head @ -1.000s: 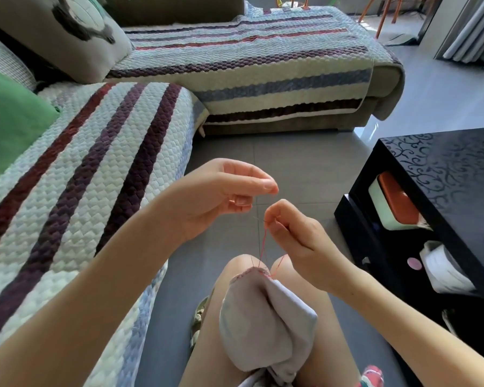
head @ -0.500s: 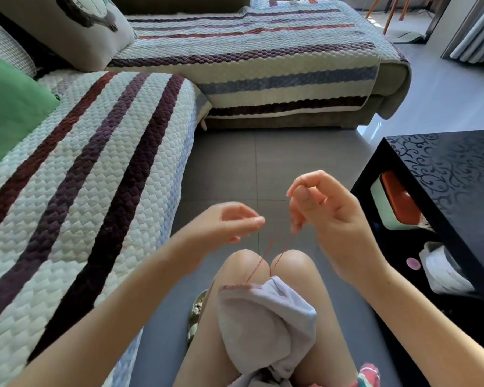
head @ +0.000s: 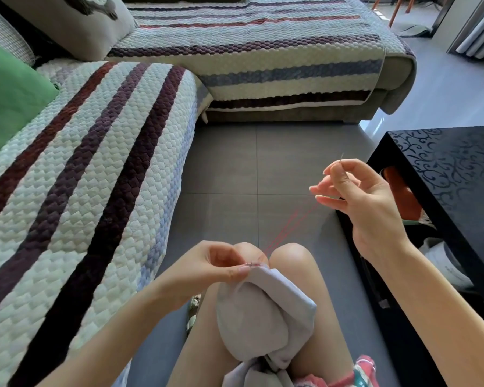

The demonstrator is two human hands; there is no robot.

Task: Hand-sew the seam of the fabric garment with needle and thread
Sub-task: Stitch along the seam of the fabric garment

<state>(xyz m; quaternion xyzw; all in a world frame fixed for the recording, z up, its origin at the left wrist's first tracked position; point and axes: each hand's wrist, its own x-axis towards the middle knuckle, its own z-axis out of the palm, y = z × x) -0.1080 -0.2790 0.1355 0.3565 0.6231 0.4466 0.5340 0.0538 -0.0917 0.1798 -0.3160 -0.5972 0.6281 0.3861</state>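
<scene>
Head cam: left hand (head: 207, 266) pinches the seam (head: 259, 267) of the grey garment (head: 260, 311) on the knees (head: 288, 255), right hand (head: 366, 202) pinches the needle (head: 341, 159) up high, red thread (head: 288, 227) taut. Few stitches (head: 251, 263) in, plenty left I'd guess.

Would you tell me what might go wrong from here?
The thin red thread runs taut from the pale grey fabric to the right hand; pulling harder might pucker the seam or snap it. The left hand pinches the fabric there, so the slim metal needle may prick it next.
</scene>
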